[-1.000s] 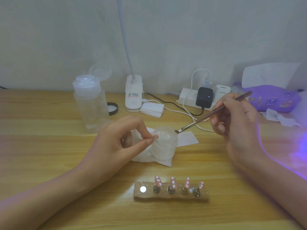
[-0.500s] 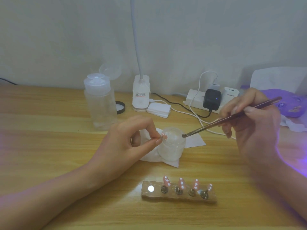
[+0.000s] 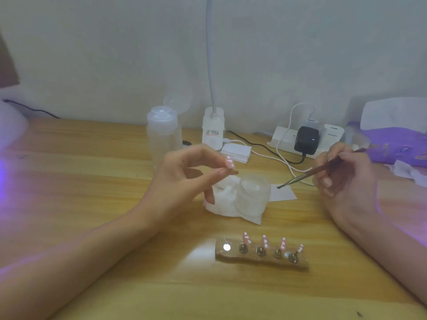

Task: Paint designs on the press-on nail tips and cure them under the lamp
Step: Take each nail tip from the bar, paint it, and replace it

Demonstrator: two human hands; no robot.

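Nail tip [image 3: 229, 162]: was pinched at its base between thumb and forefinger of the left hand [image 3: 182, 181]; stood raised above the tissue [image 3: 221, 205] and the small frosted jar [image 3: 253, 195]; showed a pink face with white dots
Left hand pose: reached in from the lower left, forearm low over the table [image 3: 92, 158], with the other fingers folded loosely under the pinch
Brush [image 3: 307, 175]: was gripped pen-fashion by the right hand [image 3: 342, 179], fingers curled round the handle
Brush axis: ran from upper right down to lower left, with the bristle end lowest and aimed toward the jar
Deciding relation: lay left of the bristles and somewhat higher, well apart from them, with the jar beneath the gap; sat far nearer the left hand, being in its pinch
Right hand pose: hovered right of the jar, clear of the table
Holder [image 3: 261, 256]: sat nearer the camera with four dotted tips [image 3: 264, 241] on pegs; had a bare shiny socket at its left end, probably meant for the held tip
Step, as judged: either more paint on this tip or its return to the bare socket; could not be told which
Next move, as judged: would need the bristles carried leftward and up to the pinched tip, or the tip lowered to meet them
Risk, as judged: could smear wet dots against the fingertips
Curing lamp: could not be picked out with certainty; only a violet glow at both edges
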